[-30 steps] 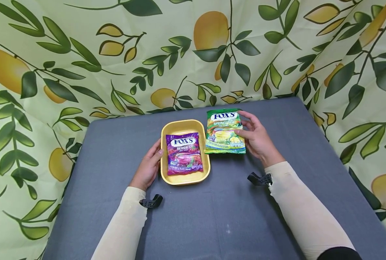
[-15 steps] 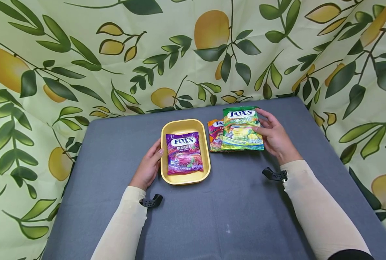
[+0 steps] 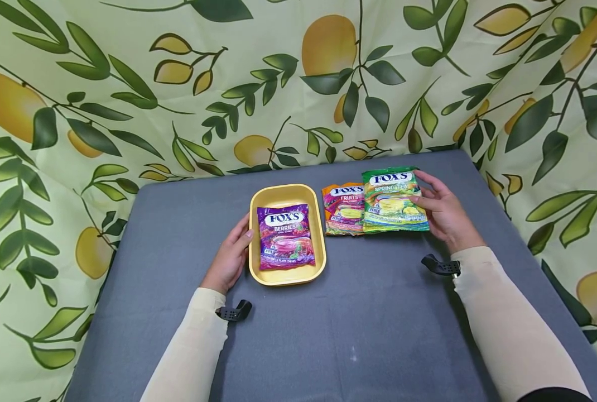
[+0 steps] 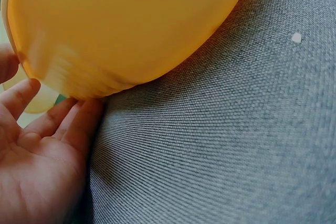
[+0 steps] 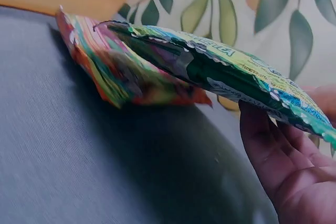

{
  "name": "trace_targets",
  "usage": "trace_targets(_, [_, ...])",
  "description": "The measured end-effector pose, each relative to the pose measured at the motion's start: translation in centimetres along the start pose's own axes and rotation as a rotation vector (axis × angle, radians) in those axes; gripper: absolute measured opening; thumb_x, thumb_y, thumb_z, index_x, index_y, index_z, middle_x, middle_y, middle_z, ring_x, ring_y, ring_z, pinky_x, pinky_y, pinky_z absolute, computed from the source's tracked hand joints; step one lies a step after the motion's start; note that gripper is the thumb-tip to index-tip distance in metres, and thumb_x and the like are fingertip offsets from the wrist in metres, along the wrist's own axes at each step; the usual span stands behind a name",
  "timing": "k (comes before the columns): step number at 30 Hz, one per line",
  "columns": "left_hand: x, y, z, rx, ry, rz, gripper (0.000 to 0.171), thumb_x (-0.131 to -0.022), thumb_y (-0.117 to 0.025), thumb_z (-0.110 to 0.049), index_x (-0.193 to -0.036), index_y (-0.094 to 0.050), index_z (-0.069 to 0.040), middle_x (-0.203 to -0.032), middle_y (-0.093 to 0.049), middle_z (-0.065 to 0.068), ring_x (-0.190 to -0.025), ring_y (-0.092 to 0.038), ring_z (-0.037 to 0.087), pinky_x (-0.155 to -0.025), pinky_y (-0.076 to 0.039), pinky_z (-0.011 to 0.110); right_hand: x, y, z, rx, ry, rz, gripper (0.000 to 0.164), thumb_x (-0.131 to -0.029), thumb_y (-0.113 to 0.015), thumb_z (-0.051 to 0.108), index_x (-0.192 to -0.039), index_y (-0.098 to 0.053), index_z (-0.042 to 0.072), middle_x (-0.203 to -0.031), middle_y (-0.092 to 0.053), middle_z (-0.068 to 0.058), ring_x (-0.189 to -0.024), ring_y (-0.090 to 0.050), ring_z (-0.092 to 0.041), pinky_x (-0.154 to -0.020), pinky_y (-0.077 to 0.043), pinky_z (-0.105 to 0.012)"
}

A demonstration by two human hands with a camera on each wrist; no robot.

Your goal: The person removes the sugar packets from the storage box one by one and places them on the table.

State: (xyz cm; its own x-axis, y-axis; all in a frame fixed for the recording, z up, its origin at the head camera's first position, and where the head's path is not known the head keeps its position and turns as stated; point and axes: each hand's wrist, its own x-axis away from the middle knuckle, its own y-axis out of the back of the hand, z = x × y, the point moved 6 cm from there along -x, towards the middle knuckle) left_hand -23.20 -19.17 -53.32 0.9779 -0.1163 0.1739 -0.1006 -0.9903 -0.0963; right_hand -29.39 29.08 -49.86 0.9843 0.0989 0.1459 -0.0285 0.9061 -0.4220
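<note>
My right hand grips the right edge of a green and yellow Fox's Spring Tea candy bag, thumb on its printed front and fingers behind. In the right wrist view the bag is tilted, with a shadow on the cloth below. Its left side overlaps an orange and pink Fox's Fruits candy bag in the head view. My left hand holds the left side of a yellow tray, thumb at the rim and fingers against the outer wall. Inside the tray lies a purple Fox's Berries candy bag.
A grey-blue cloth covers the table. Behind it hangs a pale curtain printed with leaves and yellow fruit. The Fruits bag lies just right of the tray. Black straps are on both wrists.
My right hand has carried the Spring Tea bag rightward, away from the tray, uncovering the Fruits bag that was hidden behind it. The left hand and tray have stayed in place.
</note>
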Motion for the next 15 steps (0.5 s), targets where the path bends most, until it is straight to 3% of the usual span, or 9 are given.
trace_targets(8, [0.1, 0.1, -0.1, 0.007, -0.01, 0.007, 0.06, -0.118, -0.051, -0.026, -0.174, -0.031, -0.019, -0.176, -0.031, 0.001, -0.156, -0.037, 0.022, -0.124, -0.035, 0.041, -0.3, 1.8, -0.2, -0.015, -0.069, 0.022, 0.074, -0.106, -0.063, -0.01, -0.169, -0.041, 0.021, -0.142, -0.057, -0.006, -0.101, -0.076, -0.023, -0.076, -0.066, -0.036])
trace_targets(15, [0.2, 0.0, -0.4, 0.005, 0.0, 0.0, 0.06, -0.117, -0.053, -0.029, -0.174, -0.033, -0.022, -0.175, -0.031, 0.0, -0.155, -0.038, 0.02, -0.123, -0.036, 0.04, -0.5, 2.9, -0.5, 0.062, -0.084, 0.015, 0.072, -0.107, -0.064, -0.007, -0.169, -0.042, 0.022, -0.138, -0.057, -0.003, -0.101, -0.075, -0.019, -0.076, -0.065, -0.034])
